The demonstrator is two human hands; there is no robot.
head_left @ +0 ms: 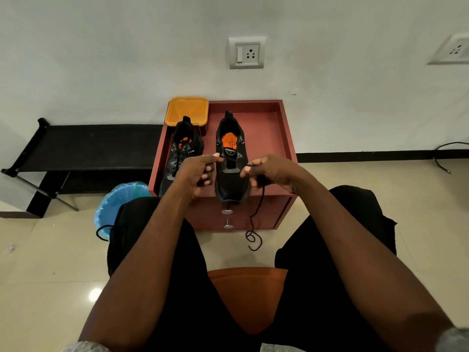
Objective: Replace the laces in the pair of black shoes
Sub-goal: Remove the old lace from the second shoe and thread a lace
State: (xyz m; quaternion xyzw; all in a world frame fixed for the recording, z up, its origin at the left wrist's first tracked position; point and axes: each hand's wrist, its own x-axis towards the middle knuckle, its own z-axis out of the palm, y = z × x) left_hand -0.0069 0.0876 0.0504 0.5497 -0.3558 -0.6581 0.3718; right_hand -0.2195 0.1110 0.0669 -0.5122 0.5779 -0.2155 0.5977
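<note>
Two black shoes sit toe-toward-us on our red cabinet (276,138): the laced shoe (181,154) at 9 o'clock, the unlaced shoe (232,158) beside it at 3 o'clock. Our left hand (199,174) curls and pinches one end of the black lace (256,214) over the unlaced shoe; our right hand (269,172) grips the other end, whose tail drops past the cabinet front and coils on the floor. At 11 o'clock sits an orange tray (186,110).
</note>
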